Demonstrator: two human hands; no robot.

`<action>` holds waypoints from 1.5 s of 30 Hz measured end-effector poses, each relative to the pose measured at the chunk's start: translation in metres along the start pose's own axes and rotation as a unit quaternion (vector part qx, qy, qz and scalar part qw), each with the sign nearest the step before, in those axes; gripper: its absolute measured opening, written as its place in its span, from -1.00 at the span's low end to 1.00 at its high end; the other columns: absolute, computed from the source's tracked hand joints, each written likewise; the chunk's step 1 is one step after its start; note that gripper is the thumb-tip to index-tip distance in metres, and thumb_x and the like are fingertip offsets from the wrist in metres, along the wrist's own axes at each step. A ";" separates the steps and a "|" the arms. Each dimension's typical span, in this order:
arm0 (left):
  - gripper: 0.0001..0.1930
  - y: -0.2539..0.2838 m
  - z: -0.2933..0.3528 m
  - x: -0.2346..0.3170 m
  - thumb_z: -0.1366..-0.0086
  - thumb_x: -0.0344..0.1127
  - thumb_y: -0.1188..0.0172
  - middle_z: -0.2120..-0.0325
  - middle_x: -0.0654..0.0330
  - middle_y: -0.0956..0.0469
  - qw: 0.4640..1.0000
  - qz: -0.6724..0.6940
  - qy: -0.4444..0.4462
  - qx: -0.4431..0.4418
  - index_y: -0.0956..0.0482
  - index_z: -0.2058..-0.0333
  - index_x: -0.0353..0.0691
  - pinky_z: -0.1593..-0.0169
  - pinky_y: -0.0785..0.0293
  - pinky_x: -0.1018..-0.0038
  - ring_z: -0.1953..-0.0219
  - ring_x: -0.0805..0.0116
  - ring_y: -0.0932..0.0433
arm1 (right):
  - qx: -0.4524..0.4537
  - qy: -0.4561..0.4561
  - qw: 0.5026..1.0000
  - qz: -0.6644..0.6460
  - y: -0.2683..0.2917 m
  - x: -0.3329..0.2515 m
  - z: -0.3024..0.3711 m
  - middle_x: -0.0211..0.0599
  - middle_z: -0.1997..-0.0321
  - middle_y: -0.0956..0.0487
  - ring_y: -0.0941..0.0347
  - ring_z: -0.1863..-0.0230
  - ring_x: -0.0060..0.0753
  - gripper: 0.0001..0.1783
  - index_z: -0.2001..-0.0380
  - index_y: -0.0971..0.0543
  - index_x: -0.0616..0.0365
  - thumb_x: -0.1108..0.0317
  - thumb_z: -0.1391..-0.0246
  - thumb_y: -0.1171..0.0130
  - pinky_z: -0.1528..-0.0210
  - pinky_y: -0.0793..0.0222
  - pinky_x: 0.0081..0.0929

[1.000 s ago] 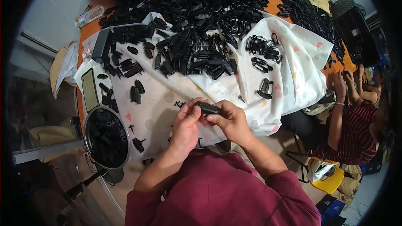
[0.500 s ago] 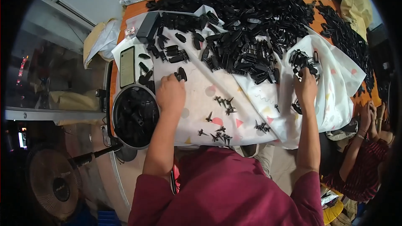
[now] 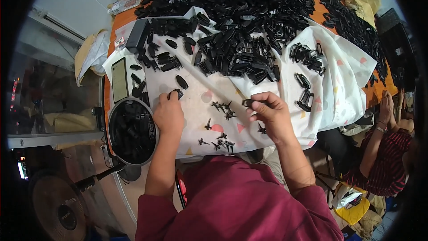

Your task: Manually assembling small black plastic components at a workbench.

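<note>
My left hand (image 3: 169, 114) rests on the patterned white cloth (image 3: 196, 107), its fingers closed on a small black plastic piece (image 3: 178, 93). Just beyond it lies a black oval plastic shell (image 3: 181, 81). Over the middle of the cloth, my right hand (image 3: 273, 114) pinches a dark plastic part (image 3: 248, 102) between thumb and fingertips; its exact shape is partly hidden. Small black pin-like pieces (image 3: 223, 108) lie between the hands, and more pins (image 3: 227, 145) sit nearer my body. To the right are two black frame-like parts, one being a plastic frame (image 3: 305, 100).
A large heap of black plastic parts (image 3: 249, 31) covers the back. At left are a round container (image 3: 154, 148) of black pieces, a phone (image 3: 119, 80) and a dark box (image 3: 137, 35). A fan (image 3: 62, 209) stands lower left; another person's hands (image 3: 386, 107) are at right.
My right hand has left the small group of black parts at right and come to the middle with a dark part. The left hand still grips its piece. The whole view has shifted slightly.
</note>
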State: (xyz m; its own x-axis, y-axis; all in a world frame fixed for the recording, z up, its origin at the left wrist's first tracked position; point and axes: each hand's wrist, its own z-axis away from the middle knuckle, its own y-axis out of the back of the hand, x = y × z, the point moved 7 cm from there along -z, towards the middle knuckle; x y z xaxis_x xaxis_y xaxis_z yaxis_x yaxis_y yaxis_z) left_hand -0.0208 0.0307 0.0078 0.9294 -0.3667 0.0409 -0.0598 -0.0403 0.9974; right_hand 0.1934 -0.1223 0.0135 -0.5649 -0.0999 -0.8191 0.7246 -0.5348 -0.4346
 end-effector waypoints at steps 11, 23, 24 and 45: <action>-0.71 0.067 0.032 0.076 -0.01 -0.45 -0.21 0.38 0.15 -0.46 0.836 0.448 -0.315 0.015 -0.44 0.23 -0.22 0.44 -0.42 0.51 0.50 0.35 -0.51 | -0.145 -0.031 0.974 -0.170 -0.060 -0.001 0.010 -0.20 0.37 -0.50 -0.46 0.46 -0.45 -0.81 0.24 -0.44 0.29 0.48 -0.05 -0.06 0.55 -0.46 -0.60; -0.72 0.064 0.036 0.082 -0.03 -0.59 -0.20 0.25 0.14 -0.42 0.726 0.641 -0.241 -0.061 -0.48 0.22 -0.37 0.41 -0.47 0.64 0.44 0.50 -0.49 | -0.107 -0.022 0.989 -0.100 -0.055 -0.008 0.020 -0.23 0.49 -0.48 -0.47 0.58 -0.41 -0.87 0.33 -0.44 0.28 0.45 -0.05 -0.06 0.63 -0.47 -0.57; -0.72 0.066 0.036 0.083 -0.03 -0.59 -0.20 0.25 0.14 -0.42 0.726 0.641 -0.241 -0.061 -0.48 0.22 -0.37 0.41 -0.47 0.64 0.44 0.50 -0.49 | -0.107 -0.021 0.989 -0.100 -0.054 -0.009 0.020 -0.23 0.49 -0.48 -0.47 0.58 -0.41 -0.87 0.33 -0.44 0.28 0.45 -0.05 -0.06 0.63 -0.47 -0.57; -0.70 0.011 0.062 0.108 -0.19 -0.39 -0.12 0.31 0.27 -0.52 0.548 0.810 0.040 -0.205 -0.45 0.09 -0.31 0.49 -0.21 0.76 0.56 0.71 -0.25 | -0.011 0.038 0.997 0.067 -0.028 0.006 0.031 -0.26 0.44 -0.51 -0.46 0.51 -0.53 -0.76 0.24 -0.38 0.34 0.46 -0.03 -0.10 0.51 -0.43 -0.62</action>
State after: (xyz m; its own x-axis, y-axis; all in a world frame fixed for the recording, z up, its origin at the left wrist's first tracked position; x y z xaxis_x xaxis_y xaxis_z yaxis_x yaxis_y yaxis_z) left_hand 0.0566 -0.0670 0.0192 -0.2078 0.4300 0.8786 -0.7577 0.4973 -0.4226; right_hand 0.1570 -0.1341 0.0326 -0.4306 -0.1050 -0.8964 0.8013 -0.5015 -0.3262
